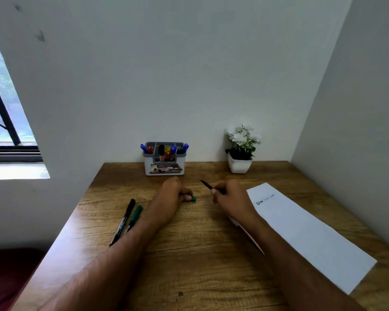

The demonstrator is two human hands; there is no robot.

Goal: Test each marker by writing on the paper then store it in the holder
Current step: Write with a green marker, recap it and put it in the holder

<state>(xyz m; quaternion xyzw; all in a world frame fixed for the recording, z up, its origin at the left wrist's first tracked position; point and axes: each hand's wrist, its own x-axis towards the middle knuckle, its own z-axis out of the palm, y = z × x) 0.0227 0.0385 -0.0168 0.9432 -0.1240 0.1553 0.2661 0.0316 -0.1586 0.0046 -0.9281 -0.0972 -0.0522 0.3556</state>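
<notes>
Pinching uncapped marker [209,187] mid-barrel w/ right hand [231,198]; left hand [173,194] grips green cap [192,198]. Light, stiff, slick plastic.

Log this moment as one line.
right hand: holds uncapped dark marker | left hand: grips green cap | white paper sheet: few marks

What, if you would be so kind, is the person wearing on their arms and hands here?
Nothing that shows. Both forearms are bare from the bottom edge of the view up to the wrists, with no sleeves in sight. The left hand and the right hand carry no gloves, and no watch, bracelet or ring can be made out. There are no markings on them.
</notes>
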